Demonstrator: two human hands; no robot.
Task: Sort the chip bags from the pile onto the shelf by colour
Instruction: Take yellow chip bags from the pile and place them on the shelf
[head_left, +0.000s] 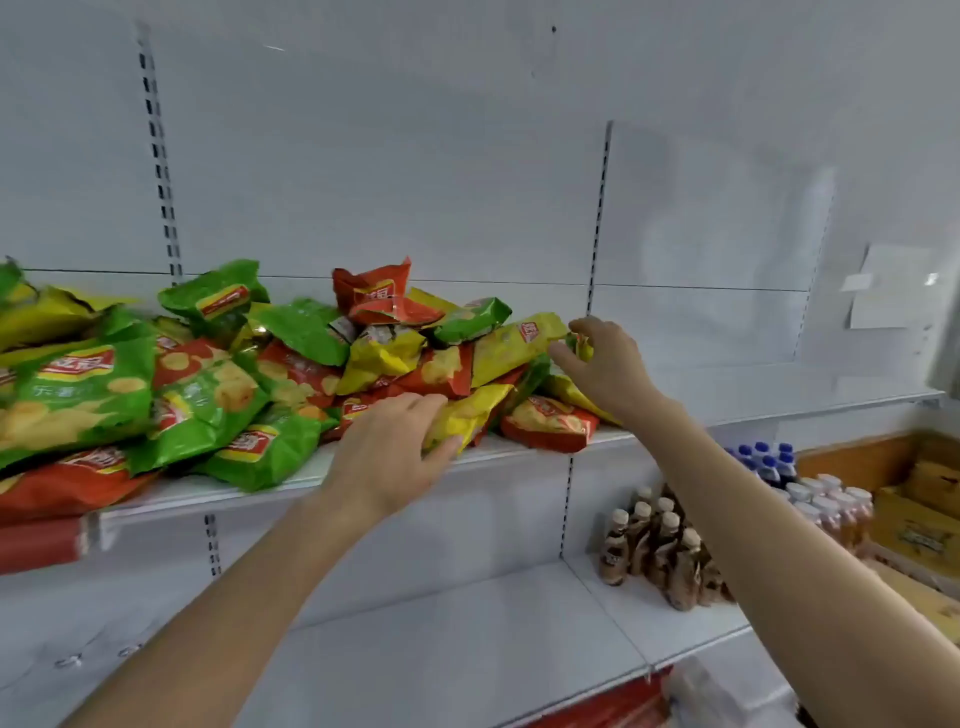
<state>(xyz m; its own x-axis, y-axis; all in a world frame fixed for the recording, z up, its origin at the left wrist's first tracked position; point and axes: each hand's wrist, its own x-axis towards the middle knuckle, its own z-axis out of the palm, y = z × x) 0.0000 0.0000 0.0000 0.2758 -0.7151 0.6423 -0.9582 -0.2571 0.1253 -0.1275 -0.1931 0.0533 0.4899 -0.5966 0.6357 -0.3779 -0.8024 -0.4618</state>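
A mixed pile of green, red and yellow chip bags (291, 358) covers the left and middle of the white shelf (524, 451). My right hand (605, 366) pinches the right end of a yellow bag (511, 343) that lies on top of the pile's right side. My left hand (395, 447) rests with straight fingers on another yellow bag (467, 415) at the shelf's front edge. A red bag (550, 423) lies just right of it. Large green bags (78, 395) fill the left.
The right stretch of the shelf (779, 384) is bare. On the shelf below stand brown drink bottles (654, 551). Blue-capped bottles (769, 460) and pale ones (831, 504) sit by cardboard boxes (914, 509) at the right. Slotted uprights (597, 218) divide the white back panel.
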